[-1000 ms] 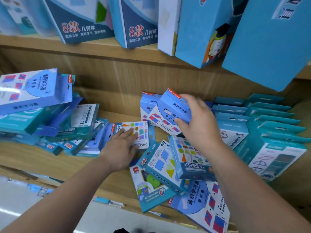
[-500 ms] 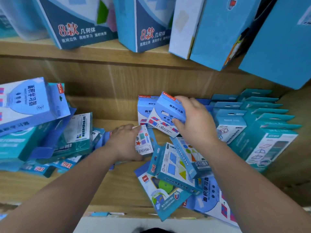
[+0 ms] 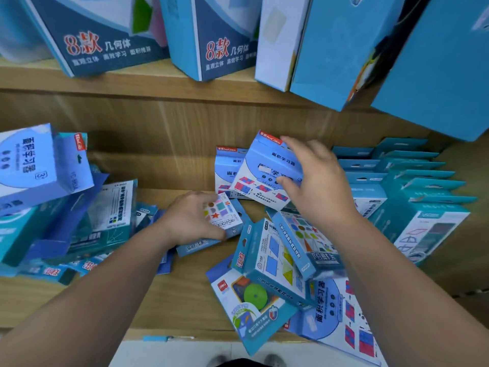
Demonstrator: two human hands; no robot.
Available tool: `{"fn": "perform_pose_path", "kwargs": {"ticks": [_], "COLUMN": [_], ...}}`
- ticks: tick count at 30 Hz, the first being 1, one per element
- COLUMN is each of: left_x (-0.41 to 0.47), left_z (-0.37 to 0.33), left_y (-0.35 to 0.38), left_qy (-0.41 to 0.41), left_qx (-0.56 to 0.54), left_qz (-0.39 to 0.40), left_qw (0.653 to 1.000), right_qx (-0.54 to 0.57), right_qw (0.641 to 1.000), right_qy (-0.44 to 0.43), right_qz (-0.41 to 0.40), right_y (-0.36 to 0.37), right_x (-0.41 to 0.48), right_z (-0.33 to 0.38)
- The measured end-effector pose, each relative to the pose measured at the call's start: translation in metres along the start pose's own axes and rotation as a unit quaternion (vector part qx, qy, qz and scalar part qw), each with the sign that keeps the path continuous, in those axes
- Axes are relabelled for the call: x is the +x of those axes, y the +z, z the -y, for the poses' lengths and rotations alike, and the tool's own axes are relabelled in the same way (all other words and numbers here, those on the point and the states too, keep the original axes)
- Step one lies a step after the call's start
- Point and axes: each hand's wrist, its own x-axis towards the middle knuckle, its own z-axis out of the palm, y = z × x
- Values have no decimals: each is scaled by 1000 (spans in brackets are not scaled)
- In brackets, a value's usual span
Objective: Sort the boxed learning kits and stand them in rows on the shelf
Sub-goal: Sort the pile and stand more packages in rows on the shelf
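Your left hand gripped a small shapes box, fingers curled over its top face, thumb along its near edge. The box lay tilted on the shelf board. Your right hand held a blue-and-white kit, fingertips on its top edge and thumb on its front face. That kit leaned to the left and overlapped a matching kit standing upright against the back panel.

Just below your right wrist, a loose pile of overlapping boxes lay flat. At its base, a large flat kit and a green-disc box stuck out past the board's front edge.

Bare wood showed between your left forearm and that pile, open all the way to the front edge. A narrower bare strip ran along the back panel, left of the standing kit.

Teal boxes stood in tight rows just beside your right forearm. A slumped heap filled the board's left end. Overhead, big boxes on the upper shelf leaned out beyond its edge.
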Motion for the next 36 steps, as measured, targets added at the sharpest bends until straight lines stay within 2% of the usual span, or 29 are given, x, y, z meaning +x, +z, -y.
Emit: {"fn": "perform_pose_path", "kwargs": {"ticks": [5,11,22,31,36], "left_x": [4,8,3,-10,-36], "left_z": [-6,-11,-18,-38,-38], "left_y": [0,-8,-9,2,12], "left_qy": [-38,-59,-84,-140,-103], "left_qx": [-55,-97,-204,-192,-93], "left_qz": [18,55,44,-12,-70], "left_qw": [998,992,974,971,988], "right_qx": [-15,-22,-18,-29,-12], "right_qw": [999,999,999,998,999], "right_qy": [-23,-39,-33,-40,-38], "right_qz": [19,2,-9,-26,-12], "right_y": [-2,-2,-9,-11,-10], "right_x": [4,0,-8,-11,-8], "right_z": [-2,-7,-10,-6,1]}}
